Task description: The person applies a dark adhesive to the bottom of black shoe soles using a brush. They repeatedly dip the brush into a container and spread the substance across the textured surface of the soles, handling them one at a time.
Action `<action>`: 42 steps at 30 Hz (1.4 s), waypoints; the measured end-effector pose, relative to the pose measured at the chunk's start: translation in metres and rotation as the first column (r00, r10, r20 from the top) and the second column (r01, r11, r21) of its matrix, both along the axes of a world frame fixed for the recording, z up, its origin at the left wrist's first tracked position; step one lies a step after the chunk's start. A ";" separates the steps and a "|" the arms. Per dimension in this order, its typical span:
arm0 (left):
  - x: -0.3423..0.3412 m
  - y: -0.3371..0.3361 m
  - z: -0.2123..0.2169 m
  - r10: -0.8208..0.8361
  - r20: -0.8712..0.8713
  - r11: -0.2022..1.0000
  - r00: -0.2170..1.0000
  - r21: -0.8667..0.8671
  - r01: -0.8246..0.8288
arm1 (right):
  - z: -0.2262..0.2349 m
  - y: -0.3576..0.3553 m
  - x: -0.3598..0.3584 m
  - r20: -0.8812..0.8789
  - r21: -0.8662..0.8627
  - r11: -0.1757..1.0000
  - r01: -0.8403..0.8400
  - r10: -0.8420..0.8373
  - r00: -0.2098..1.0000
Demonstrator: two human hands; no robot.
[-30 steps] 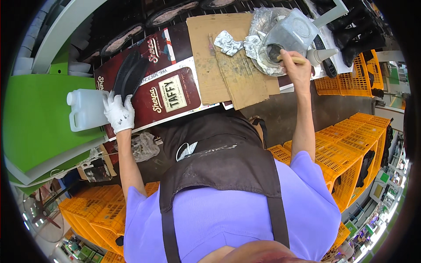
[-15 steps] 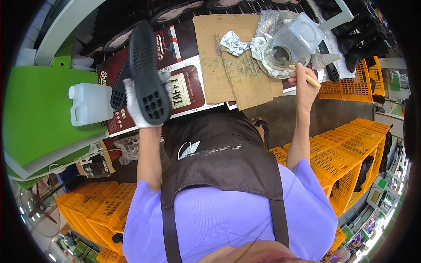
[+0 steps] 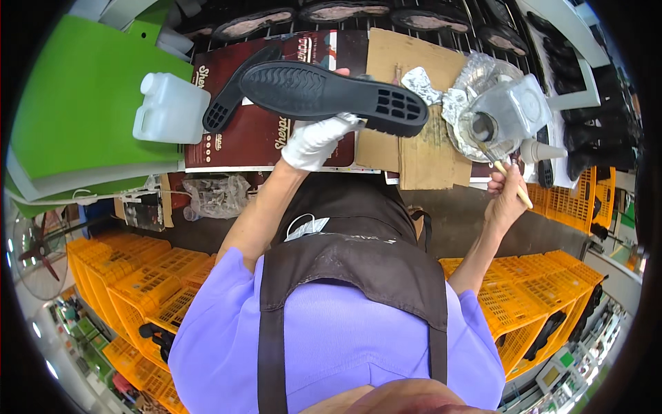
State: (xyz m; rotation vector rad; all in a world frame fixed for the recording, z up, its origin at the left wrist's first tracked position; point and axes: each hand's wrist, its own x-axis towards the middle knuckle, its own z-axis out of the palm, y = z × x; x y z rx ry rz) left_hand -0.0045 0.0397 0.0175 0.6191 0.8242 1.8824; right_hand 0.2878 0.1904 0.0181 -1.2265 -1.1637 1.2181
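Note:
In a white glove, my left hand (image 3: 318, 143) grips a black shoe sole (image 3: 310, 91) from below and behind, its treaded side facing me. The sole lies crosswise, its heel end over the cardboard (image 3: 427, 155). My bare right hand (image 3: 507, 193) is closed round the pale handle of a brush (image 3: 511, 181). The brush's tip is at the cup opening of a foil-wrapped pot (image 3: 483, 127), beside a clear plastic container (image 3: 520, 107). Another black sole (image 3: 222, 109) rests on the dark red printed board (image 3: 241, 148), partly behind the held one.
A white jug (image 3: 171, 110) stands by the green surface (image 3: 76, 103) at left. Crumpled foil (image 3: 419, 84) lies on the cardboard. Near the right hand is a white cone-shaped nozzle (image 3: 541, 151). More soles (image 3: 255, 24) line the rack at the back; orange crates (image 3: 531, 286) flank me.
My left hand has swung the sole from upright to crosswise and moved it right. My right hand still holds the brush, which now tilts more steeply at the pot.

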 end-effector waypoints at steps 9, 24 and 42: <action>0.009 0.013 -0.025 0.145 -0.662 0.966 0.736 -0.065 -0.249 | 0.012 -0.016 -0.036 -0.653 -0.031 0.938 -0.346 0.243 0.717; 0.031 0.021 -0.005 0.102 -0.127 0.995 0.987 0.036 -0.098 | 0.059 -0.088 -0.138 -0.188 0.192 0.705 -0.683 0.709 0.679; 0.025 0.015 -0.003 0.258 -0.523 0.960 0.813 0.047 -0.275 | 0.047 -0.048 -0.134 -0.116 0.235 0.869 -0.435 0.469 0.875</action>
